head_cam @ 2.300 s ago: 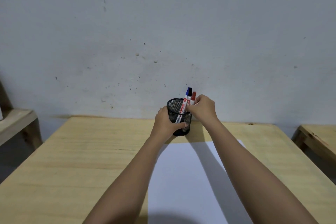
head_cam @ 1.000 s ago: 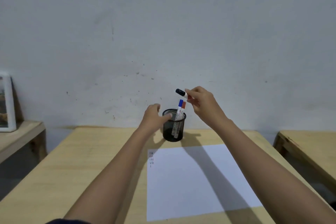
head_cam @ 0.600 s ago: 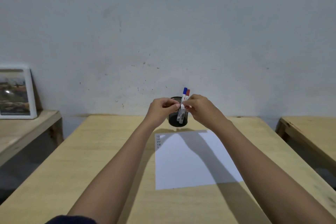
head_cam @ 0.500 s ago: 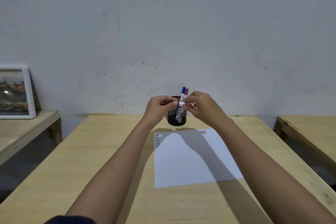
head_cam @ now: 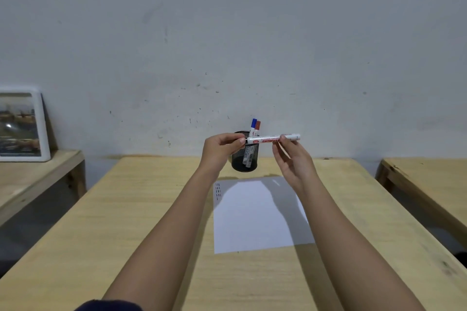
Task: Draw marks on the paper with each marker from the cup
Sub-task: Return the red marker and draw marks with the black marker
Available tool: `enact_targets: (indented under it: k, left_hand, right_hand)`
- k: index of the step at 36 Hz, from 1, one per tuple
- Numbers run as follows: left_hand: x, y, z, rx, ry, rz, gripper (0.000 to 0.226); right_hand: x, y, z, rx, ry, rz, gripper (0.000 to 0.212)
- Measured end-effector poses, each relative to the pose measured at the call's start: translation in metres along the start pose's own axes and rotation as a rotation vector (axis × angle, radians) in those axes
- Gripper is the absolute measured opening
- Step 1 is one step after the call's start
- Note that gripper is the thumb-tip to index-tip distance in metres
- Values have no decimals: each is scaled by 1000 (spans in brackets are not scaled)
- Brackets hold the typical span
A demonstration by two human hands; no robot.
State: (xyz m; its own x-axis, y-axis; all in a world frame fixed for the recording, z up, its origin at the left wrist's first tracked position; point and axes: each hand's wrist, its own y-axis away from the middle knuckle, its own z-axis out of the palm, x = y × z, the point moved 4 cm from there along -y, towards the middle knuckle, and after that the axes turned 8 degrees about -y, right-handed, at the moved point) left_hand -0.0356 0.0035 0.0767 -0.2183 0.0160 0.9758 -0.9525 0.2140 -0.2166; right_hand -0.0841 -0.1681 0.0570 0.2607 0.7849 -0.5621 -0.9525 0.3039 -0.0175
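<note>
- Both hands are raised above the far end of the table (head_cam: 141, 209), just in front of the cup (head_cam: 243, 159).
- Left hand (head_cam: 221, 146) is curled closed, fingertips pinched on the left end of a white marker (head_cam: 274, 138); a dark bit shows there, most likely the black cap or tip, can't tell which.
- Right hand (head_cam: 293, 159) is loosely closed, thumb and fingers gripping the marker's barrel from below, near the right end.
- Marker lies level in the air between the hands, red print on the barrel.
- Cap looks on or only just parting; too small to tell.
- Cup is black mesh and stands on the table just beyond the paper's far edge; a blue-capped marker (head_cam: 253, 126) and a red-capped marker (head_cam: 257, 127) stand upright inside it.
- Paper (head_cam: 255, 222) lies flat on the table, below and nearer than the hands.
- Short dark dashes (head_cam: 217, 190) sit in two small columns at the paper's far left corner; the rest of the sheet is blank.
- Progress guess: some black marks done, no blue or red marks visible.
- Left to do, as I judge it: the blue and red markers, each needing uncapping, marking, and probably a return to the cup.
- Picture frame (head_cam: 22, 126) leans on the wall on a side bench at left, not involved.
</note>
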Motion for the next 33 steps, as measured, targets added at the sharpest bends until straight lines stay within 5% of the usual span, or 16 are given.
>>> enact_targets:
  k: [25, 33]
  left_hand:
    - [0, 7, -15, 33, -244, 54, 21]
    - [-29, 16, -84, 236, -109, -96, 16]
  right_hand:
    - [10, -6, 26, -101, 254, -106, 8]
    - [-33, -13, -3, 25, 5, -234, 9]
